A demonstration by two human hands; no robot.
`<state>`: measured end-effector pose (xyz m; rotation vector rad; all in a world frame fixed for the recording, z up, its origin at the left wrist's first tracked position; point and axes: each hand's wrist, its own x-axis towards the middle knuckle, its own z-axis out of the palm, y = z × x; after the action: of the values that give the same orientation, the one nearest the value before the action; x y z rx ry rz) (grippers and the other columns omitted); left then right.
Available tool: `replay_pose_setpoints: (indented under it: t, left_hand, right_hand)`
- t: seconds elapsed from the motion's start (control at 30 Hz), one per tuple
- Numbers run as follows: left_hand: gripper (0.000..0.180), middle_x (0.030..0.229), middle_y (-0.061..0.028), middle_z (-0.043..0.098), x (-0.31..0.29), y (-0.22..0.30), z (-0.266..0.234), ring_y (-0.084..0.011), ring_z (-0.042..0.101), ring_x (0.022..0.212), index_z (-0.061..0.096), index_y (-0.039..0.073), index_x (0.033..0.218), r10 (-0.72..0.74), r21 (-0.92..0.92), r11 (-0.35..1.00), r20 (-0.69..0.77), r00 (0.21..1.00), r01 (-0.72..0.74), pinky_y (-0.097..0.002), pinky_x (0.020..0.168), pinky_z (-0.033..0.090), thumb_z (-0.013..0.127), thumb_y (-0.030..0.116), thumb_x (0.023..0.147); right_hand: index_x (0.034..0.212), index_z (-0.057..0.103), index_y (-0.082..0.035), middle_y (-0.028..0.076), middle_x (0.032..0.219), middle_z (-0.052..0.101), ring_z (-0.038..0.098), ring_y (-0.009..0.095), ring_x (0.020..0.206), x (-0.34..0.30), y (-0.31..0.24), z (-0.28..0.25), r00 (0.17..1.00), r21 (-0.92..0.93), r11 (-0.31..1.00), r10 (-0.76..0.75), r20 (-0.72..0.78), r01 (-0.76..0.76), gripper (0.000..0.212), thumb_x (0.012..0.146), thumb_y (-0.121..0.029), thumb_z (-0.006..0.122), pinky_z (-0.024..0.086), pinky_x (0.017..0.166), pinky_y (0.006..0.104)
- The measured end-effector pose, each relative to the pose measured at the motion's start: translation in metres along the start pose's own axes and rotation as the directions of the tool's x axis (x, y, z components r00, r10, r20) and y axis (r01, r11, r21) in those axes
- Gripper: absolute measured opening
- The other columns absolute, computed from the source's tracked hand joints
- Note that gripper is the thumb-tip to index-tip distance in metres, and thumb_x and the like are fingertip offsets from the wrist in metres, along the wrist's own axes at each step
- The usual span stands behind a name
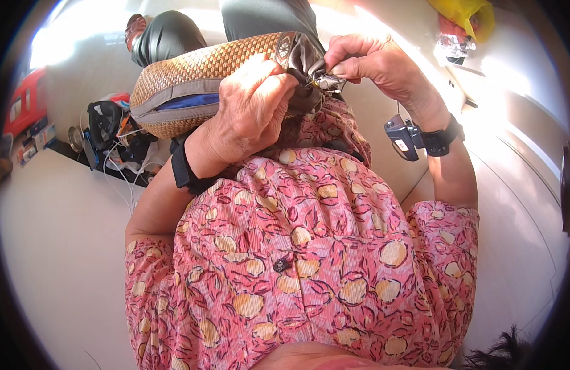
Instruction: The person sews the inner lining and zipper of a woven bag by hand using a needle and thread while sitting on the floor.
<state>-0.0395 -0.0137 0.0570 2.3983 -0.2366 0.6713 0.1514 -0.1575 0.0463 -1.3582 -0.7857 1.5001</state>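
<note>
A bolster pillow [201,69] with a tan woven cover lies across my lap. A grey-edged slit along its near side shows blue lining [189,101]. Its right end is dark grey, shiny fabric [304,50], gathered into a bunch with a frayed tip. My left hand [251,106] is closed around the near side of that gathered fabric. At the frayed tip, the thumb and index finger of my right hand [374,66] are pinched together; what lies between them is too small to make out. Each wrist wears a black strap, and the right one carries a small dark device [403,137].
To the left, a dark bag [105,118] sits among white cables [115,161] and small items. Farther left stands a red plastic basket [27,98]. A yellow bag [463,17] lies at the far right, near a pale cabinet-like edge. My knees [174,38] are beyond the pillow.
</note>
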Motion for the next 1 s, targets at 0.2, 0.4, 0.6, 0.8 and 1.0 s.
replay_pose_setpoints:
  t: [0.2,0.4,0.6,0.8,1.0]
  left_hand:
    - [0.020,0.072,-0.0122,0.051,0.000,-0.002,0.001,-0.0293,0.051,0.062,0.055,-0.004,0.089,0.010,-0.003,1.000,0.009,1.000,-0.010,-0.0357,0.055,0.043,0.063,-0.008,0.071]
    - [0.023,0.072,-0.0121,0.049,-0.001,-0.001,0.001,-0.0298,0.051,0.062,0.055,-0.003,0.088,0.002,-0.012,1.000,0.014,1.000,-0.002,-0.0365,0.055,0.043,0.064,-0.008,0.068]
    - [0.020,0.072,-0.0124,0.050,-0.001,-0.002,0.003,-0.0295,0.051,0.062,0.055,-0.003,0.088,0.007,-0.004,1.000,-0.018,1.000,-0.007,-0.0360,0.054,0.042,0.063,-0.009,0.070]
    - [0.022,0.073,-0.0129,0.050,-0.003,-0.002,0.002,-0.0304,0.052,0.063,0.055,-0.003,0.088,-0.008,-0.001,1.000,-0.012,1.000,0.008,-0.0364,0.054,0.043,0.064,-0.009,0.068]
    - [0.022,0.074,-0.0127,0.051,-0.002,-0.002,0.003,-0.0300,0.052,0.063,0.055,-0.002,0.088,-0.011,-0.006,1.000,-0.011,1.000,0.011,-0.0367,0.054,0.043,0.064,-0.008,0.068]
  right_hand:
    - [0.091,0.066,-0.002,-0.002,0.082,0.060,0.052,0.007,0.073,-0.003,-0.006,0.006,0.999,-0.001,1.000,0.016,-0.029,-0.016,0.012,0.079,-0.003,0.063,0.041,0.066,0.0206]
    - [0.091,0.066,-0.001,0.000,0.083,0.062,0.054,0.007,0.072,-0.004,-0.006,0.008,0.998,0.033,0.998,0.053,-0.034,-0.052,0.013,0.079,-0.002,0.063,0.042,0.065,0.0209]
    - [0.090,0.066,-0.001,0.000,0.083,0.062,0.053,0.006,0.069,-0.006,0.001,0.002,0.998,0.065,0.998,0.024,-0.062,-0.020,0.012,0.079,-0.002,0.063,0.042,0.062,0.0211]
    - [0.090,0.067,-0.002,-0.002,0.079,0.060,0.050,0.005,0.065,-0.008,-0.001,-0.003,0.995,-0.036,0.999,-0.036,-0.091,0.033,0.011,0.080,-0.002,0.062,0.040,0.060,0.0195]
    - [0.089,0.067,-0.002,-0.004,0.079,0.060,0.049,0.004,0.066,-0.008,0.002,-0.002,0.994,-0.106,0.993,-0.057,-0.089,0.048,0.009,0.082,-0.002,0.062,0.039,0.058,0.0189]
